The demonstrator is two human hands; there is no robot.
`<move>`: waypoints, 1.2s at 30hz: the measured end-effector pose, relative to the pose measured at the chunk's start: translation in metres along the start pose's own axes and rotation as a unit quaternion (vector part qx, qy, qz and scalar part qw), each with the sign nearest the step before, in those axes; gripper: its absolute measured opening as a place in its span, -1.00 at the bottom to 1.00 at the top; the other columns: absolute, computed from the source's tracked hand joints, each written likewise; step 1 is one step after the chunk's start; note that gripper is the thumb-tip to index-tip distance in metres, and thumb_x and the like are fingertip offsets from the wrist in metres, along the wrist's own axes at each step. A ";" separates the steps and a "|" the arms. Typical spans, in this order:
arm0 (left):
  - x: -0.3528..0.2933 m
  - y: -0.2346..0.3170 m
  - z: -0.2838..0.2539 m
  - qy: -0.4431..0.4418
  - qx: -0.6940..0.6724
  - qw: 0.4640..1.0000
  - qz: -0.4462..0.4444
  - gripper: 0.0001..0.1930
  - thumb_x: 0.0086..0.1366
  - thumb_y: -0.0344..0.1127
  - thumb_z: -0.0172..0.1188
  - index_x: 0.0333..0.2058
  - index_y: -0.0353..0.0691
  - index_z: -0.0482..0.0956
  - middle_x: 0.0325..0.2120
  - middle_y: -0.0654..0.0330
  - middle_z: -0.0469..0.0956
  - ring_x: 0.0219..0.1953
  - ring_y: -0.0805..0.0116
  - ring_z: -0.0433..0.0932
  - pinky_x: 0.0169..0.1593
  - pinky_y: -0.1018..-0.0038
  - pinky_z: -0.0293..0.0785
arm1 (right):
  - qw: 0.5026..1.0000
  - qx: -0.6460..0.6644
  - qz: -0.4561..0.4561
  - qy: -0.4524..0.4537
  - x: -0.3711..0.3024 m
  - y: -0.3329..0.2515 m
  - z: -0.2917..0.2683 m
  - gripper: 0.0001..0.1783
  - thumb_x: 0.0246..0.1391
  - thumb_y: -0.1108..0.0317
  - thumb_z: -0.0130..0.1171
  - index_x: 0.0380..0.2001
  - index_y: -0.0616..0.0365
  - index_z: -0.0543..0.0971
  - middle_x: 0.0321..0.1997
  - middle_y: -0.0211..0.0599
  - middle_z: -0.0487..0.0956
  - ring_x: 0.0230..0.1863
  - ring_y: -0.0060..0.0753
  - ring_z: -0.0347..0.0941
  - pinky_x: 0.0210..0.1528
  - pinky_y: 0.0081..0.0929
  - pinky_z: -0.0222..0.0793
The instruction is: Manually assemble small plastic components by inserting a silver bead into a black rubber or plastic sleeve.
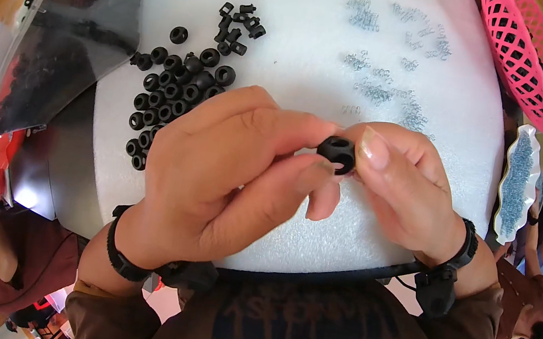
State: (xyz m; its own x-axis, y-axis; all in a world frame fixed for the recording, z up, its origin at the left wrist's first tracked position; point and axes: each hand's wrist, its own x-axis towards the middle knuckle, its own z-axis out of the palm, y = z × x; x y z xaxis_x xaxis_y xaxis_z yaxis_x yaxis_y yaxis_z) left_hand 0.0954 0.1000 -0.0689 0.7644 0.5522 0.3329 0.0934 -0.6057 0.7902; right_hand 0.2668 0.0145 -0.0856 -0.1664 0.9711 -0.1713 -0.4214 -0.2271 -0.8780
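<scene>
Clamped on opposite sides of one round black cord-lock shell [337, 144], the grip of the left hand [219, 161] and that of the right hand [405, 180] meet above the near part of the white counter [297, 10]. Since fingertips alone hold such a small piece, an uneven squeeze could pop it loose, perhaps toward the other shells [204, 79] at left or the fine metal springs [363, 15] at far right. Both forearms angle inward; the left hand shows its back, its thumb and forefinger pinching, while the right thumb lies nail-up beside the shell.
</scene>
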 end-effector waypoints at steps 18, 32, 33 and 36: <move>-0.011 0.001 0.000 0.030 -0.119 0.992 0.019 -0.59 0.29 -0.07 -0.01 -0.52 -0.35 0.47 -0.68 0.23 0.36 -0.66 0.48 0.26 -0.56 0.59 0.09 | 0.863 -0.280 -0.418 0.051 -0.005 0.022 0.011 -0.86 -0.10 0.43 0.16 -0.40 0.12 0.46 -0.52 -0.31 0.39 -0.49 -0.30 0.38 -0.48 -0.41 0.28; 0.035 -0.001 0.048 -0.150 0.226 0.962 -0.036 -0.90 0.09 -0.54 0.09 -0.36 -0.35 0.49 -0.46 0.19 0.42 -0.52 0.47 0.36 -0.43 0.59 0.29 | 0.817 -0.391 -0.365 -0.214 -0.024 0.040 0.019 -0.76 -0.05 0.23 0.09 -0.51 0.23 0.48 -0.52 -0.25 0.46 -0.48 -0.20 0.47 -0.45 -0.31 0.40; 0.035 -0.002 0.048 -0.152 0.226 0.961 -0.039 -0.90 0.09 -0.54 0.09 -0.36 -0.35 0.49 -0.46 0.19 0.42 -0.52 0.47 0.36 -0.43 0.59 0.29 | 0.816 -0.399 -0.357 -0.218 -0.024 0.040 0.019 -0.76 -0.05 0.24 0.10 -0.50 0.23 0.49 -0.52 -0.24 0.46 -0.48 -0.21 0.47 -0.44 -0.31 0.40; 0.037 -0.001 0.049 -0.100 0.185 0.974 -0.081 -0.89 0.06 -0.50 0.14 -0.38 -0.30 0.47 -0.47 0.11 0.44 -0.49 0.18 0.47 -0.44 0.41 0.39 | 0.828 -0.390 -0.353 -0.195 -0.023 0.043 0.017 -0.77 -0.05 0.24 0.12 -0.49 0.22 0.49 -0.51 -0.24 0.47 -0.45 -0.20 0.48 -0.42 -0.31 0.41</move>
State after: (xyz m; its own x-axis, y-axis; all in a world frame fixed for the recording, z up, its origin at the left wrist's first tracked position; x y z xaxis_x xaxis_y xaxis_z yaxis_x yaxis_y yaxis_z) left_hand 0.1544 0.0928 -0.0821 0.8263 0.5572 0.0821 0.4187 -0.7052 0.5722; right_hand 0.2375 -0.0186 -0.1118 -0.4624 0.7096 0.5316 0.1423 0.6512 -0.7454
